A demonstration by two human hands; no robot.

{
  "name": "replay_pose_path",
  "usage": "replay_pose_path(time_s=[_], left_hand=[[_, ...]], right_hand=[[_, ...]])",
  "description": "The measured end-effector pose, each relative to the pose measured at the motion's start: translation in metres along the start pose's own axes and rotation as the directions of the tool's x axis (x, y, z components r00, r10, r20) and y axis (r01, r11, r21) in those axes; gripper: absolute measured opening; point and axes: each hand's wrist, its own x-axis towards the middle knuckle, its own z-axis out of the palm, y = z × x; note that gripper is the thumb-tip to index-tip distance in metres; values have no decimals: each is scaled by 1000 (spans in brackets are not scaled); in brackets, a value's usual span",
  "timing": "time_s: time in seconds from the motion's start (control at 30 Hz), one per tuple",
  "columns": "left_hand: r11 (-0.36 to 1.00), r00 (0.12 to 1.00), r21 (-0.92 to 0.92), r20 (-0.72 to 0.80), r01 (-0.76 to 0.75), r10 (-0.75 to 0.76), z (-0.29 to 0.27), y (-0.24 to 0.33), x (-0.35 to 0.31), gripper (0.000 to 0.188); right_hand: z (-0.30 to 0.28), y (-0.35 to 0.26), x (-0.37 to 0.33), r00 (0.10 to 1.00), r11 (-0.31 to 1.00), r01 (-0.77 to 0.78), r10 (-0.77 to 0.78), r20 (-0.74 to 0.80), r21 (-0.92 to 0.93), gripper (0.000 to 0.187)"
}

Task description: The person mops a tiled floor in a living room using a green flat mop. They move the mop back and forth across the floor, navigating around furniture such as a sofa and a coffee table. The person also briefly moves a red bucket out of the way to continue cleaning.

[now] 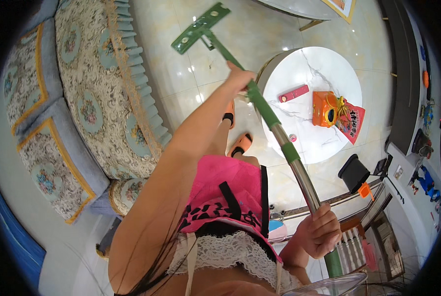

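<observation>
A long mop (275, 128) with a green and silver pole runs from the lower right up to a flat green head (199, 27) lying on the glossy pale tiled floor (191, 69). My left hand (239, 79) grips the green part of the pole high up, arm stretched forward. My right hand (320, 229) is closed round the silver part of the pole near its lower end. My feet in orange slippers (240, 144) stand just behind the mop head, between the sofa and the round table.
A large floral sofa (92, 93) with a pleated skirt fills the left. A round white marble table (312, 98) at the right carries a red remote, an orange toy and a red packet. A black bin (353, 172) and shelves stand at the right.
</observation>
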Motion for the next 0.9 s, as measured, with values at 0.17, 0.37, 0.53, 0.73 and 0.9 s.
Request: replay_pose_path(time_s=[0.17,0.37,0.53,0.73,0.9], left_hand=[[978,999,209,30,28,-35,31,-61,-34,102],[987,995,134,44,85,-92,44,-161,-118,94],[991,987,-49,110,120,-115,67,-245,-201,101],[944,945,-160,208,289,-254,69,-292,-210,70],[935,965,-250,148,250,-218,55,-270,-213,20]], right_hand=[[-55,-28,-60,976,994,-57,74,-206,90,40],[-129,-72,-128,986,992,-116,121,-112,49,32],[-172,-143,-156,984,983,-85,109,142,-160,30],[-176,-163,-169,985,993,-21,41,167,-115,33],[-159,-173,-153,898,992,113,-79,432,-53,34]])
